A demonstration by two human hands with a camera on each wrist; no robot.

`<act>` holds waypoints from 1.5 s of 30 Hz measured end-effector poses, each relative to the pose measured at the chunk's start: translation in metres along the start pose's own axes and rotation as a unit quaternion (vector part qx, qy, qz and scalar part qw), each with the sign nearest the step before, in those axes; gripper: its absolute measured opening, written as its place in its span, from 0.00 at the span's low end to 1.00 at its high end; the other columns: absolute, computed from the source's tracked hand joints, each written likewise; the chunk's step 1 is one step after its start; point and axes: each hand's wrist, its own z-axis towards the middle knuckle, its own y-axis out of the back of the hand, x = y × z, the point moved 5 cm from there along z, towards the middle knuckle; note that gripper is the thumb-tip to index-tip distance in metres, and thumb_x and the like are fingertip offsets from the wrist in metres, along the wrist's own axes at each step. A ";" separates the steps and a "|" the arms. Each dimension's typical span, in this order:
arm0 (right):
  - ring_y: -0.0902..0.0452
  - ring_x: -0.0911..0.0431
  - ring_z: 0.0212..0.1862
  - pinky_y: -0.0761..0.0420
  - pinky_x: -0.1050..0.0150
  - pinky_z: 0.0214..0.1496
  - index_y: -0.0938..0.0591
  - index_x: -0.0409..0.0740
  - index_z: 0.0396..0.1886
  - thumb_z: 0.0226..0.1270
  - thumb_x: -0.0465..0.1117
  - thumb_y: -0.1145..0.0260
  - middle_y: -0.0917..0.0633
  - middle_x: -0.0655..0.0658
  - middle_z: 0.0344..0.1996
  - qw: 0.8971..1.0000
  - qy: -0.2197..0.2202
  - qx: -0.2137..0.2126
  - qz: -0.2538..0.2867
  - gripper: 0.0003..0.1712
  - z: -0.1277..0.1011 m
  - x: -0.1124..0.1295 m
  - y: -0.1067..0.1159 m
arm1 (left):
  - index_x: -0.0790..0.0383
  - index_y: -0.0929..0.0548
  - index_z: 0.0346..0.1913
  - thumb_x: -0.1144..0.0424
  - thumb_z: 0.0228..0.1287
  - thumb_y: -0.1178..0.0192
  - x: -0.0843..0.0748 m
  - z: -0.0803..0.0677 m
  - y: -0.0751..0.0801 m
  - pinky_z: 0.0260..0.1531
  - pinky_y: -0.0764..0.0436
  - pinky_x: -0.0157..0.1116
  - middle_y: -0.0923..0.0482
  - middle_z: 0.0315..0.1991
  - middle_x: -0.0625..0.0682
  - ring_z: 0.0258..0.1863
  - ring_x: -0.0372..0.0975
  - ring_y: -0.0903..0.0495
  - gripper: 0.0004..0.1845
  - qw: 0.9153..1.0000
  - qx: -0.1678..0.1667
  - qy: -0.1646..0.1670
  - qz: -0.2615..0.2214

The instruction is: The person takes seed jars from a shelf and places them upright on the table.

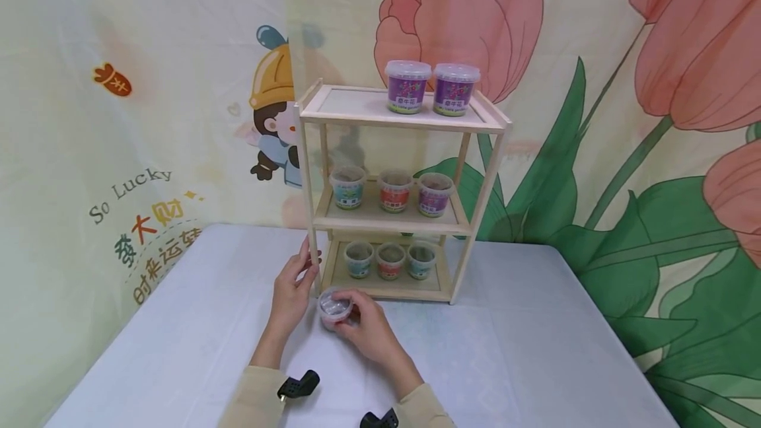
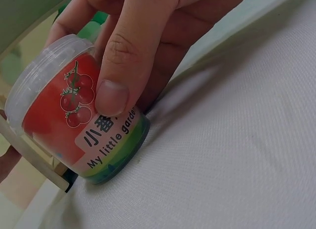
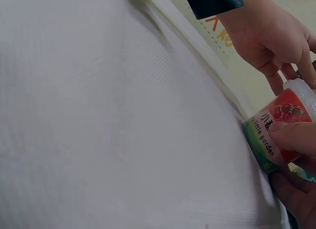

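Note:
A small clear-lidded tub [image 1: 335, 306] with a red tomato label [image 2: 74, 115] stands on the white table, just in front of the wooden shelf's left foot. My right hand [image 1: 352, 317] grips it; its thumb [image 3: 294, 137] lies on the label and its fingers curl under the tub [image 3: 284, 125]. In the left wrist view a thumb [image 2: 112, 93] presses on the label. My left hand [image 1: 306, 271] holds the shelf's front left post [image 1: 304, 183] low down, and its fingertips [image 3: 291, 73] hang close to the tub's lid.
The three-tier wooden shelf [image 1: 404, 122] stands at the back of the table [image 1: 523, 349] against a flowered cloth wall. Two purple tubs [image 1: 407, 88] sit on top, three tubs [image 1: 395, 190] on the middle tier and three [image 1: 390, 261] on the bottom.

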 end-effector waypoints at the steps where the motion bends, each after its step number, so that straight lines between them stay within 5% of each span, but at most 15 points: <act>1: 0.19 0.51 0.64 0.17 0.61 0.66 0.19 0.50 0.64 0.64 0.28 0.22 0.17 0.45 0.62 1.000 -0.002 0.003 -0.001 0.30 0.000 0.000 0.000 | 0.50 0.33 0.82 0.70 0.78 0.39 0.000 0.000 0.000 0.57 0.15 0.53 0.17 0.56 0.59 0.59 0.50 0.17 0.34 1.000 0.000 0.001 -0.001; 11: 0.22 0.50 0.67 0.20 0.58 0.71 0.21 0.51 0.70 0.63 0.23 0.27 0.19 0.44 0.65 0.999 0.002 0.046 -0.004 0.37 -0.004 0.005 0.008 | 0.47 0.34 0.83 0.70 0.78 0.39 0.000 -0.002 0.000 0.60 0.16 0.53 0.17 0.60 0.61 0.60 0.52 0.17 0.35 1.000 0.007 0.000 -0.015; 18: 0.25 0.39 0.71 0.22 0.43 0.73 0.28 0.47 0.77 0.69 0.26 0.29 0.23 0.39 0.71 0.998 -0.022 0.056 0.017 0.38 0.000 0.022 0.029 | 0.48 0.34 0.82 0.71 0.78 0.39 -0.003 0.000 0.000 0.58 0.18 0.29 0.16 0.60 0.61 0.59 0.45 0.17 0.35 1.000 0.000 -0.002 -0.018; 22: 0.26 0.36 0.71 0.23 0.41 0.73 0.28 0.45 0.77 0.74 0.31 0.31 0.25 0.39 0.72 0.999 -0.023 0.034 0.026 0.34 0.001 0.037 0.047 | 0.51 0.33 0.82 0.71 0.78 0.40 -0.003 0.002 -0.002 0.59 0.15 0.41 0.16 0.59 0.61 0.59 0.52 0.17 0.34 1.000 -0.001 -0.013 -0.017; 27: 0.24 0.38 0.69 0.22 0.40 0.72 0.27 0.41 0.75 0.74 0.29 0.32 0.24 0.40 0.70 1.000 0.019 0.002 0.025 0.32 0.005 0.070 0.076 | 0.50 0.34 0.82 0.71 0.79 0.40 -0.001 0.001 -0.006 0.60 0.17 0.53 0.17 0.59 0.60 0.60 0.52 0.18 0.34 1.000 0.008 0.005 -0.020; 35: 0.22 0.43 0.68 0.19 0.50 0.71 0.25 0.39 0.73 0.74 0.26 0.32 0.22 0.39 0.70 0.994 0.107 -0.013 0.004 0.30 0.018 0.143 0.126 | 0.46 0.35 0.83 0.70 0.78 0.39 0.002 -0.001 -0.003 0.61 0.16 0.51 0.17 0.61 0.59 0.61 0.48 0.19 0.35 1.000 0.015 0.025 -0.010; 45: 0.19 0.49 0.65 0.18 0.58 0.68 0.24 0.34 0.70 0.73 0.25 0.32 0.20 0.41 0.67 0.974 0.208 -0.062 -0.059 0.27 0.033 0.233 0.201 | 0.45 0.34 0.83 0.68 0.79 0.39 0.003 -0.001 0.001 0.60 0.16 0.50 0.16 0.61 0.58 0.60 0.43 0.18 0.35 1.000 0.015 0.018 -0.009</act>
